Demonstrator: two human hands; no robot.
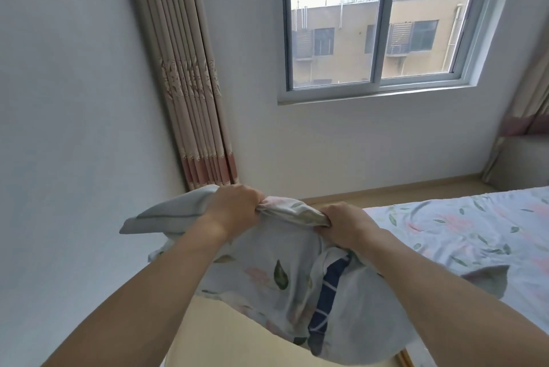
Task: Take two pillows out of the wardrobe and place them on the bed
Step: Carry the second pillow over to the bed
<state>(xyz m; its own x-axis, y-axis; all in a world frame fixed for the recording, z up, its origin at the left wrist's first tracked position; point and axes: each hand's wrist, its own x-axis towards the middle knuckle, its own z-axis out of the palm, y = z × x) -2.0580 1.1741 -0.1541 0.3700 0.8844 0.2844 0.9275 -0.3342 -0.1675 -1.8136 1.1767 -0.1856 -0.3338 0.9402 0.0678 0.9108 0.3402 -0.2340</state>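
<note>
A pale blue pillow (267, 274) printed with leaves and pink flowers hangs in front of me, held up off the floor. My left hand (234, 206) grips its bunched top edge on the left. My right hand (344, 224) grips the same edge a little to the right. A dark blue checked inner cover (326, 295) shows through an opening in the case. The bed (463, 233), with a matching flowered sheet, lies to the right, just beyond the pillow. The wardrobe is out of view.
A white wall (74, 99) stands close on the left. A gathered striped curtain (190, 84) hangs in the corner beside a window (377, 25). A strip of wooden floor (386, 191) runs between the far wall and the bed.
</note>
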